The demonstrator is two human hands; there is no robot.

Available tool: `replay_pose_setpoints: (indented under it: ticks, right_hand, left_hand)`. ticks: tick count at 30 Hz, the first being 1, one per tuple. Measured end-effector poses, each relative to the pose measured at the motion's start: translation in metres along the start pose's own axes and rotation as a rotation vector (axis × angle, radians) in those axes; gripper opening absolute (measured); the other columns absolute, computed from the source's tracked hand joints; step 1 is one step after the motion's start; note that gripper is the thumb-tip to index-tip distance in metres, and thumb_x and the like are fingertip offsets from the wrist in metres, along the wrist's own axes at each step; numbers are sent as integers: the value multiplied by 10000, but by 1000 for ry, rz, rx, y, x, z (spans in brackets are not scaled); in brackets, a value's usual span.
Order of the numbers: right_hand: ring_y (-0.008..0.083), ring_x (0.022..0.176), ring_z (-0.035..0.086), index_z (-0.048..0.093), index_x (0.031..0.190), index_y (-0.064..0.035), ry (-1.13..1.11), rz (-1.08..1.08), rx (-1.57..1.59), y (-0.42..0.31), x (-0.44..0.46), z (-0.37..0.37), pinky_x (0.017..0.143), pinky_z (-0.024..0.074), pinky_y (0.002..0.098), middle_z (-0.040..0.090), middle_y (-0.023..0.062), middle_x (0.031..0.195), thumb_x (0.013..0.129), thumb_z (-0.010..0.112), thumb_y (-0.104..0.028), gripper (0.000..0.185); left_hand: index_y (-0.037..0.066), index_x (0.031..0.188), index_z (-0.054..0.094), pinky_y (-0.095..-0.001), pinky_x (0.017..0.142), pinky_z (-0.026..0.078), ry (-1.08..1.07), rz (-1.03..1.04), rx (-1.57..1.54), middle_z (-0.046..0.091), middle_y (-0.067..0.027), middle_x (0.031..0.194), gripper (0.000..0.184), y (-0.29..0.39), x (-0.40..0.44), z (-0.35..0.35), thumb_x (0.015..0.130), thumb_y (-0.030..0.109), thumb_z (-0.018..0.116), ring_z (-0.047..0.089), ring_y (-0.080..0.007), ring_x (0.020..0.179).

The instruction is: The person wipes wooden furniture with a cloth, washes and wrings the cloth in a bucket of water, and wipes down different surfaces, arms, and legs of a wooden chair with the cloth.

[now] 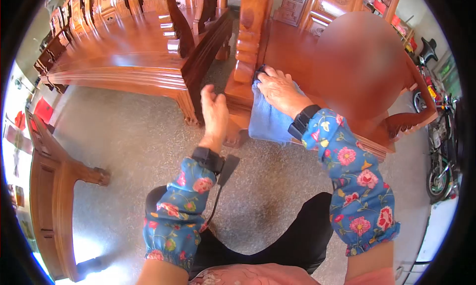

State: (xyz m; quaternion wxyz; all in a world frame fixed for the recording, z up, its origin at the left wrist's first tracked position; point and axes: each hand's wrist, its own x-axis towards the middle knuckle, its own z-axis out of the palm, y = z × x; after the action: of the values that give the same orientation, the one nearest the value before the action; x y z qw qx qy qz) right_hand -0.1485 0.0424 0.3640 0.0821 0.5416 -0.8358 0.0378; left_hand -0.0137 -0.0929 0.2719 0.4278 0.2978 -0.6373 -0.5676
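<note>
My right hand (282,90) presses a blue cloth (270,117) onto the front corner of a glossy reddish-brown wooden armchair (292,52), beside its carved armrest post (245,42). The cloth's lower part hangs over the seat's front edge. Something small and dark shows at the right fingertips; I cannot tell what it is. To the left, my left hand (214,114) is raised in front of the chair corner, holding nothing, with its fingers loosely stretched. Both wrists wear black bands, and a black strap with a cable (223,178) dangles from the left one.
A long wooden bench (124,52) stands at the back left, a gap from the armchair. Another piece of wooden furniture (52,186) is at the left edge. A motorcycle (441,146) is parked at the right. Speckled floor (134,141) lies between. A blurred patch covers part of the armchair.
</note>
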Motion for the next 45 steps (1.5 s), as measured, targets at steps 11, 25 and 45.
replay_pose_setpoints:
  ticks: [11, 25, 45]
  right_hand:
    - [376, 1045, 559, 600, 1107, -65, 117, 183, -106, -10, 23, 32, 833, 461, 527, 536, 156, 1225, 901, 499, -237, 287]
    - [288, 994, 582, 645, 972, -37, 516, -128, 193, -89, 0, 20, 848, 439, 388, 633, 101, 1059, 829, 582, -125, 180]
    - [337, 839, 624, 609, 850, -62, 160, 851, -323, 87, -181, -23, 708, 491, 452, 640, 155, 921, 857, 526, -140, 114]
  left_hand:
    - [141, 1379, 469, -428, 975, 404, -173, -130, -205, 513, -295, 1150, 469, -23, -15, 18, 915, 203, 488, 485, -391, 1109]
    - [-12, 1256, 547, -317, 957, 423, -162, -13, -458, 579, -68, 1189, 396, 0, -24, 8, 1020, 283, 428, 516, -158, 1092]
    - [-44, 1340, 427, -390, 1048, 343, -160, 246, -82, 492, -221, 1318, 449, 25, -48, 18, 1011, 260, 454, 469, -317, 1222]
